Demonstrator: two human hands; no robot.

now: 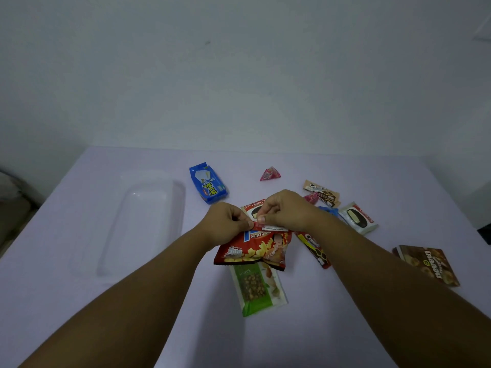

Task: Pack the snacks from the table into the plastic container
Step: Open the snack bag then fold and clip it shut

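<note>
A red potato snack bag (259, 248) hangs just above the table, pinched at its top edge by my left hand (227, 221) and my right hand (285, 209). The clear plastic container (138, 221) lies to the left of my hands with nothing in it. Under the red bag lies a green nut snack pack (256, 288). A Choco Pie pack (253, 207) shows behind my fingers. A blue wafer pack (208, 185) and a pink triangular candy (270, 174) sit farther back.
To the right lie a white-and-red pie pack (358, 217), a beige cookie pack (322, 193), a small pink candy (310, 198), a red cookie stick pack (314, 248) and a brown box (429, 264). The table (79, 301) is covered in pale cloth, with a white wall behind.
</note>
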